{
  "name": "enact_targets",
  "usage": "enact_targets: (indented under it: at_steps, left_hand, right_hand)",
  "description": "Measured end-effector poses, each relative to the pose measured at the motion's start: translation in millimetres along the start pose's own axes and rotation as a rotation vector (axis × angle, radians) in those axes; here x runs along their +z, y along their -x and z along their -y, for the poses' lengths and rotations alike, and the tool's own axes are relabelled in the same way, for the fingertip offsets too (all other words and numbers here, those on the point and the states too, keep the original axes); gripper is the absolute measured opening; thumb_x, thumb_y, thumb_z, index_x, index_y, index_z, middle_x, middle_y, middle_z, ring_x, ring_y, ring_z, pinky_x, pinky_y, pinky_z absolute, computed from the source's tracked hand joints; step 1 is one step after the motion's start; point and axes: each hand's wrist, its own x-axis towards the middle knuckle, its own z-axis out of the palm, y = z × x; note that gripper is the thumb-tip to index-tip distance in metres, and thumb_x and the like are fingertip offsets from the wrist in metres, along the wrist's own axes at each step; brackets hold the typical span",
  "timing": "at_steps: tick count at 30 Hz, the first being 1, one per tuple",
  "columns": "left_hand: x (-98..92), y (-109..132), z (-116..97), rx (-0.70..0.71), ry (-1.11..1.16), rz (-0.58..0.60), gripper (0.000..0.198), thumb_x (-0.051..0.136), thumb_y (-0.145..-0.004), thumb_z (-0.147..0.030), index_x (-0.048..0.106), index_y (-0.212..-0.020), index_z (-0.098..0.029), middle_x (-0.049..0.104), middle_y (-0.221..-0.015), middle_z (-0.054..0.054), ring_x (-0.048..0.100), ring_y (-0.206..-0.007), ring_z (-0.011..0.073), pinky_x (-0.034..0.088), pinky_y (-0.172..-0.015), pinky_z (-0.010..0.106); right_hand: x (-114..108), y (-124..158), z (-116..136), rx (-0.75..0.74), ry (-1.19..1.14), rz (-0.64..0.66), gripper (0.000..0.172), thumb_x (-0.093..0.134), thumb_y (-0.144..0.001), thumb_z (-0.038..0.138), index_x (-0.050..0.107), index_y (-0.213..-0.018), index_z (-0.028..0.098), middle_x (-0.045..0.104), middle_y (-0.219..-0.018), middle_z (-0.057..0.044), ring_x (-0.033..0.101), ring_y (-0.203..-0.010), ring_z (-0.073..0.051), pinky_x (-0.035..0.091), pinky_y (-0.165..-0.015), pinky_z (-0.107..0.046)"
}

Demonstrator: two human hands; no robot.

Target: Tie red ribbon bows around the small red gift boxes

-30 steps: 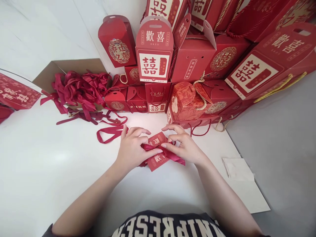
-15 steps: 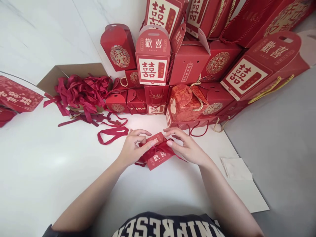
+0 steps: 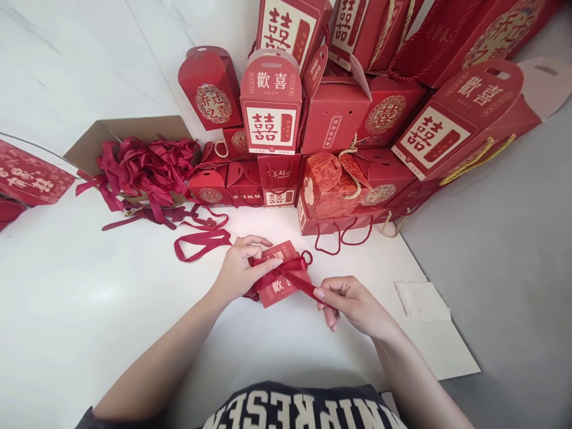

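Observation:
A small red gift box (image 3: 273, 293) with white Chinese characters sits on the white table, seen from above. Across its top lies a dark red satin ribbon (image 3: 292, 264) tied in a bow. My left hand (image 3: 243, 266) is closed at the box's left side, its thumb pressing the bow near the knot. To the lower right, my right hand (image 3: 351, 302) pinches one ribbon tail between thumb and forefinger and holds it taut away from the knot. A thin red cord loop (image 3: 307, 257) sticks out at the box's right edge.
Stacked red gift boxes (image 3: 271, 110) fill the back. A cardboard box (image 3: 89, 149) piled with red ribbons (image 3: 143, 167) stands at the left, with a loose ribbon (image 3: 196, 241) before it. A folded white tissue (image 3: 422, 301) lies right. The table's right edge borders grey floor.
My right hand has moved from the bow's upper right down and outward, and now pinches a ribbon tail drawn straight. My left hand stays on the bow. The view has shifted slightly.

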Motion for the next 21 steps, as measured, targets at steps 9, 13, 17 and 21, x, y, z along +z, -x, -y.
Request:
enact_targets:
  at_steps: [9,13,17,21]
  left_hand:
    - [11.3,4,9,-0.214,0.471,-0.004,0.038,0.060,-0.085,-0.043,0.043,-0.063,-0.017,0.064,-0.106,0.006,0.062,-0.085,0.0168,0.050,-0.074,0.030]
    - [-2.2,11,3,-0.101,0.321,-0.130,0.022,0.063,-0.084,-0.037,0.054,-0.096,-0.021,0.060,-0.107,0.004,0.058,-0.098,0.0176,0.047,-0.086,0.031]
    - [-20.7,32,-10,0.075,-0.083,-0.232,0.014,0.059,-0.087,-0.033,0.056,-0.084,-0.020,0.058,-0.091,0.002,0.056,-0.090,0.0167,0.044,-0.087,0.032]
    - [-28.9,56,-16,0.084,-0.270,-0.161,0.028,0.066,-0.082,-0.039,0.056,-0.101,-0.022,0.059,-0.108,0.006,0.056,-0.104,0.0220,0.046,-0.091,0.037]
  right_hand:
    - [5,-4,-24,-0.024,0.175,0.056,0.037,0.059,-0.086,0.050,0.065,-0.074,0.016,0.066,-0.063,-0.002,0.060,-0.055,-0.013,0.047,-0.056,-0.025]
    - [-5,5,-5,-0.095,0.622,0.030,0.020,0.056,-0.088,0.035,0.069,-0.089,0.020,0.071,-0.085,-0.004,0.065,-0.077,-0.018,0.048,-0.070,-0.029]
    - [-21,15,26,-0.142,0.903,-0.194,0.026,0.043,-0.094,0.032,0.067,-0.098,0.025,0.072,-0.101,-0.004,0.065,-0.090,-0.022,0.046,-0.078,-0.034]
    - [-23,13,45,-0.187,0.915,-0.292,0.026,0.039,-0.095,0.034,0.064,-0.095,0.025,0.071,-0.096,-0.003,0.065,-0.088,-0.022,0.046,-0.078,-0.034]
